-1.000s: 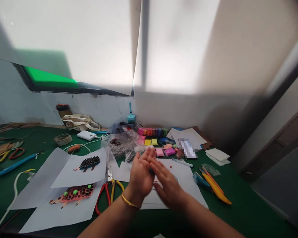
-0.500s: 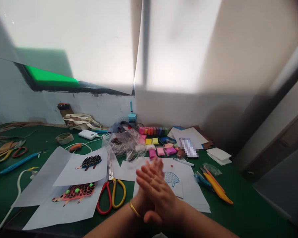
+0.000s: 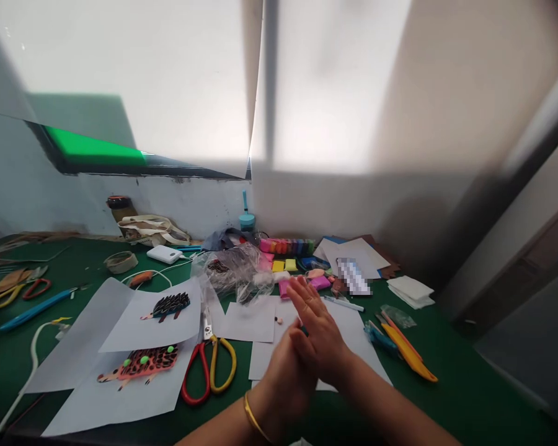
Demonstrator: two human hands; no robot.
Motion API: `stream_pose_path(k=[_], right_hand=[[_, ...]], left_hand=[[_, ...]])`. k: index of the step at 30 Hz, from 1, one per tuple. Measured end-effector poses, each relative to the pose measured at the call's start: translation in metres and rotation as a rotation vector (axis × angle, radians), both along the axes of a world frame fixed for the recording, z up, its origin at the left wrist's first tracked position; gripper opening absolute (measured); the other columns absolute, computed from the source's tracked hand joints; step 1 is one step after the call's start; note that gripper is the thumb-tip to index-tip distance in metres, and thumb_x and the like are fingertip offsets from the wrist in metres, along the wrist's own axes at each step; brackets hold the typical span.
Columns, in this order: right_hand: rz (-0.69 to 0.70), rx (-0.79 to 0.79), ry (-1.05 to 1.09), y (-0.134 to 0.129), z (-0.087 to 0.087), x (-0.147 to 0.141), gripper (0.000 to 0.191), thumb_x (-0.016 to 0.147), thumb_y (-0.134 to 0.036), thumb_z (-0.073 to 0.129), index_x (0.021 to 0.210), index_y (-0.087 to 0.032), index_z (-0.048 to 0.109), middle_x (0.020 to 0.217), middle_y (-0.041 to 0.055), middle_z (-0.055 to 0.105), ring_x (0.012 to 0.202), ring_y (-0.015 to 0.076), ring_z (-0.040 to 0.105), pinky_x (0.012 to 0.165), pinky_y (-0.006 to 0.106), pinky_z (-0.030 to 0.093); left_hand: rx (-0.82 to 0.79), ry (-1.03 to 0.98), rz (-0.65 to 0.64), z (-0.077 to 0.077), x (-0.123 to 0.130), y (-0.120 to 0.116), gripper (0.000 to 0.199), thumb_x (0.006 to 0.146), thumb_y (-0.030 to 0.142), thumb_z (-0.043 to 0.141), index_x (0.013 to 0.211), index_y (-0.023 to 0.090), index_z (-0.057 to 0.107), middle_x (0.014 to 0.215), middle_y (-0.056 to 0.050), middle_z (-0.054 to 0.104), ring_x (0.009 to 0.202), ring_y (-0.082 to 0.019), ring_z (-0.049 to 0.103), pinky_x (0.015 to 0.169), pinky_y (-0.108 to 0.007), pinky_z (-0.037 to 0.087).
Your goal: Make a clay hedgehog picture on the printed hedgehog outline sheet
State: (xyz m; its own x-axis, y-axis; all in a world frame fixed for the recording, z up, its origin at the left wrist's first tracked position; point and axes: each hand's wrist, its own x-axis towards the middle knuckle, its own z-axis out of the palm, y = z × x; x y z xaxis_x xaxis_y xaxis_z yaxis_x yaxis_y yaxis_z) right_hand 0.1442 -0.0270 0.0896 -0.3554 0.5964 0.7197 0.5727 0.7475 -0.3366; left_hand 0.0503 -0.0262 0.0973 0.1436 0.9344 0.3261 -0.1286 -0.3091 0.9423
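Observation:
My right hand (image 3: 320,334) lies palm against palm with my left hand (image 3: 292,367), over the front of the white paper sheets (image 3: 360,347). The right fingers are straight and held together; the left fingers are mostly hidden behind them. Whatever lies between the palms, if anything, cannot be seen. A gold bangle (image 3: 251,414) circles the left wrist. Left of the hands, a tiny pinkish piece with a dark dot (image 3: 279,320) sits on paper. Pink packets (image 3: 319,282) are just beyond the fingertips.
Scissors with red and yellow handles (image 3: 208,365) lie to the left, beside sheets bearing a black hedgehog figure (image 3: 171,305) and a pink one (image 3: 149,364). Crumpled clear plastic (image 3: 235,269) and a multicoloured pack (image 3: 287,246) are behind. A yellow pouch (image 3: 409,353) lies right.
Both hands have shifted slightly right, still palm to palm, with the right fingers now pointing more upward. The tiny piece on the paper shows now; the blue drawing is covered.

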Motion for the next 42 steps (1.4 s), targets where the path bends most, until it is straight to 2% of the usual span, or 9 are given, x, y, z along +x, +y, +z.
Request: stream_pose_path(k=[5,10,12,18,23,26,30,34,42], right_hand=[[0.240,-0.052,-0.106,-0.012,-0.006,-0.006,0.067,0.093,-0.042,0.042,0.154,-0.018,0.024,0.157,0.0092,0.033,0.146,0.0271,0.026,0.119,0.047,0.028],[0.079,-0.045,0.007,-0.001,-0.007,0.000,0.067,0.097,-0.060,0.028,0.151,-0.022,0.031,0.157,0.0078,0.033,0.146,0.0280,0.025,0.121,0.053,0.019],[-0.003,-0.083,-0.048,0.006,-0.013,0.006,0.063,0.098,-0.055,0.031,0.151,-0.022,0.032,0.157,0.0082,0.033,0.147,0.0277,0.022,0.121,0.054,0.017],[0.193,-0.059,-0.179,-0.007,-0.030,0.002,0.072,0.095,-0.062,0.032,0.154,-0.021,0.023,0.159,0.0073,0.028,0.148,0.0275,0.018,0.121,0.050,0.020],[-0.118,-0.092,-0.139,0.014,-0.033,0.021,0.064,0.096,-0.061,0.033,0.151,-0.028,0.030,0.159,0.0074,0.030,0.148,0.0331,0.016,0.117,0.067,0.006],[-0.222,-0.156,-0.086,0.022,-0.036,0.043,0.057,0.096,-0.056,0.040,0.147,-0.029,0.039,0.158,0.0081,0.031,0.148,0.0344,0.018,0.115,0.070,0.010],[-0.103,-0.244,0.046,0.010,-0.035,0.054,0.047,0.096,-0.053,0.043,0.137,-0.031,0.052,0.156,0.0055,0.036,0.148,0.0313,0.020,0.116,0.062,0.025],[0.010,-0.336,0.117,-0.007,-0.027,0.048,0.053,0.087,-0.061,0.055,0.132,-0.033,0.057,0.152,0.0052,0.042,0.146,0.0325,0.026,0.112,0.058,0.036],[-0.046,-0.309,0.183,-0.012,-0.021,0.041,0.017,0.089,-0.034,0.063,0.105,-0.030,0.068,0.138,0.0056,0.056,0.141,0.0302,0.036,0.111,0.058,0.038]], left_hand=[[-0.589,-0.671,-0.208,-0.002,-0.015,0.013,0.063,0.096,0.061,0.027,0.138,0.023,0.054,0.141,-0.008,0.054,0.139,-0.023,0.039,0.115,-0.040,0.030],[-0.717,-0.702,-0.384,-0.020,-0.001,-0.007,0.061,0.088,0.064,0.047,0.138,0.029,0.052,0.136,-0.004,0.058,0.140,-0.031,0.036,0.115,-0.048,0.030],[-0.737,-0.706,-0.430,-0.019,-0.002,-0.006,0.061,0.090,0.063,0.046,0.135,0.024,0.055,0.133,-0.008,0.060,0.137,-0.031,0.041,0.114,-0.045,0.032],[-0.727,-0.764,-0.265,-0.016,-0.011,0.016,0.060,0.092,0.065,0.038,0.136,0.028,0.052,0.143,-0.006,0.051,0.143,-0.026,0.031,0.116,-0.043,0.027],[-0.805,-0.705,-0.476,-0.018,-0.012,-0.001,0.050,0.094,0.055,0.047,0.124,0.018,0.062,0.126,-0.012,0.063,0.129,-0.031,0.050,0.110,-0.043,0.036],[-0.828,-0.685,-0.489,-0.014,-0.023,-0.006,0.035,0.092,0.036,0.060,0.122,0.017,0.061,0.118,-0.011,0.066,0.114,-0.023,0.062,0.109,-0.037,0.038],[-0.743,-0.570,-0.477,-0.015,-0.034,-0.005,0.041,0.084,0.018,0.072,0.123,0.016,0.060,0.115,-0.013,0.067,0.111,-0.023,0.063,0.107,-0.039,0.040],[-0.617,-0.469,-0.454,-0.018,-0.036,-0.007,0.048,0.080,0.026,0.079,0.123,0.018,0.061,0.111,-0.013,0.068,0.114,-0.030,0.061,0.101,-0.044,0.044],[-0.541,-0.288,-0.412,-0.023,-0.038,-0.008,0.041,0.078,0.043,0.077,0.109,0.017,0.069,0.113,-0.014,0.067,0.107,-0.030,0.061,0.094,-0.043,0.044]])
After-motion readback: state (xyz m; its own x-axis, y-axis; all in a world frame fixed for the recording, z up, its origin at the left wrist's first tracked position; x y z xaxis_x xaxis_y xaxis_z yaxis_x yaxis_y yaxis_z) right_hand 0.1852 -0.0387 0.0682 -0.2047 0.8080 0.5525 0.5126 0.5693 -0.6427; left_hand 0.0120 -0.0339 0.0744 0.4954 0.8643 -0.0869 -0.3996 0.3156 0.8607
